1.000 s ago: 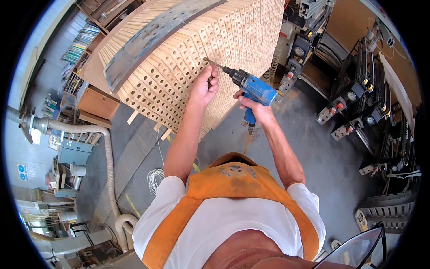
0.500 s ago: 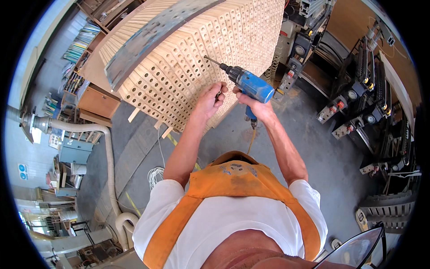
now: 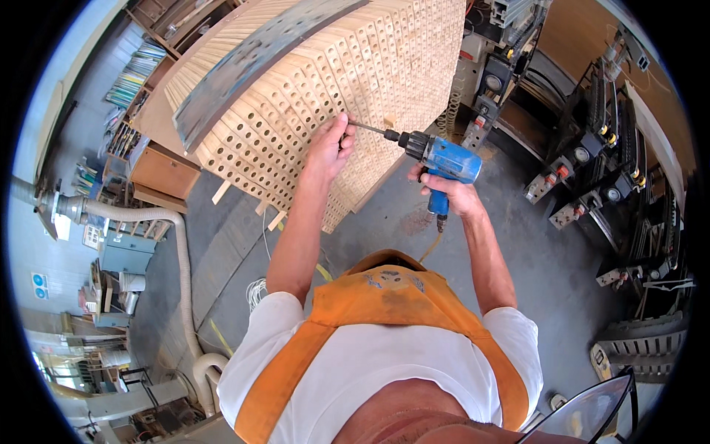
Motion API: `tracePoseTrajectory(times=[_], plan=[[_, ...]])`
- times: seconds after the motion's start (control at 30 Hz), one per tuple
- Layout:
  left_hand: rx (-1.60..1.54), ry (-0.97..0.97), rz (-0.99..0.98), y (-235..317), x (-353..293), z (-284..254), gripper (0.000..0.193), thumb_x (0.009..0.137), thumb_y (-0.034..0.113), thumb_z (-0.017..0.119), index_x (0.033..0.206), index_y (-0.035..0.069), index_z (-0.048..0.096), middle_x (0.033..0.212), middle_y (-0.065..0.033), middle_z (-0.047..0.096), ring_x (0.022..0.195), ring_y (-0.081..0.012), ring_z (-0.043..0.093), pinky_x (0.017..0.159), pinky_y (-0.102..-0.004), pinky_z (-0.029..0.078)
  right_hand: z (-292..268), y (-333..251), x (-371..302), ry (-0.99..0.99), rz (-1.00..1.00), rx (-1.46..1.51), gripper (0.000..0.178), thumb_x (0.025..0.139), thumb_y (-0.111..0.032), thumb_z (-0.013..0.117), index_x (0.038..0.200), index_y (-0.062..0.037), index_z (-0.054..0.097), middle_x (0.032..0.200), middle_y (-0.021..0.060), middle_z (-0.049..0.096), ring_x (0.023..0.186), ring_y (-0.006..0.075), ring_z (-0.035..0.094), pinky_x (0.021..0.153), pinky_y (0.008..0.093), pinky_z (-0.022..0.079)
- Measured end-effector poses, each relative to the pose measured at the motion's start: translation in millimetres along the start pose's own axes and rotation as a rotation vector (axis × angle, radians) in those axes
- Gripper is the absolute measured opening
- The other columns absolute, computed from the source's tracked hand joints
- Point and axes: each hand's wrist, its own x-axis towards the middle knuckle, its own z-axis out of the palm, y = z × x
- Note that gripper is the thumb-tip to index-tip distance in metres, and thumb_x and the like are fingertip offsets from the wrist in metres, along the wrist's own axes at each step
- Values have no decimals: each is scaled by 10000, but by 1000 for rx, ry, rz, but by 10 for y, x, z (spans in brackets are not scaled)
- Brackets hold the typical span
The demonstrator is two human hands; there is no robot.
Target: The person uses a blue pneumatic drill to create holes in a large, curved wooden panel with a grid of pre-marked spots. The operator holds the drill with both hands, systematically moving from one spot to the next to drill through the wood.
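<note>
My right hand point(image 3: 452, 192) is wrapped round the grip of a blue air screwdriver point(image 3: 452, 159), whose long thin bit points left. A hose runs down from the base of its handle. At the bit's tip my left hand point(image 3: 328, 148) has its fingers pinched together; something small and dark shows in its curled fingers, too small to name. Both hands are in front of a large stack of pale wooden slats point(image 3: 296, 111) bored with rows of round holes. Some holes at the left look dark. Across the stack's upper left lies a curved, grey-blue, worn strip point(image 3: 251, 59).
A ribbed hose point(image 3: 181, 266) curves along the floor at the left, near a coiled white cable point(image 3: 255, 292). Shelves and a wooden cabinet point(image 3: 164, 174) stand at the left. Clamping machinery point(image 3: 584, 155) with dials lines the right side.
The air screwdriver has moved right and down, its bit drawn away from the holes. My left hand has risen a little left, and its fingertips are now at the bit's tip.
</note>
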Motion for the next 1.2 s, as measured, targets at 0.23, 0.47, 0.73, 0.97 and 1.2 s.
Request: tracePoseTrajectory(times=[0.23,0.47,0.73,0.97,1.2], plan=[[-82,46,67,64,208,210,276,999,304,483,1067,42,536,774,9,490,582,-56,413,440,-167,311,291,18,101,102,-130,-126,234,820,-52,686,1054,-62,670,959,36,691,883,133,627,741,302,516],[-266,38,82,125,285,138,296,987,350,493,1054,64,525,801,-10,499,593,-73,417,445,-177,324,482,-75,467,79,-141,-4,173,840,-64,647,1011,-36,661,930,52,681,851,134,617,704,281,499],[-112,-20,-256,-369,-48,-25,209,999,224,434,994,27,502,786,-11,514,561,-56,413,384,-170,290,514,-183,477,106,-232,-312,194,794,-7,673,984,-44,677,891,17,681,810,99,606,730,262,486],[-54,10,-281,-510,-212,-166,291,996,190,441,1205,-7,487,865,-27,530,569,-60,397,418,-172,301,452,-164,450,82,-169,-125,210,813,-76,707,1018,-47,669,906,28,681,829,122,619,759,291,500],[153,134,50,-6,-202,-45,239,1010,234,442,1075,23,531,861,-32,553,562,-55,404,431,-176,310,286,-120,101,95,-167,-210,271,812,-104,719,1072,-51,665,996,56,695,895,140,639,746,295,510]])
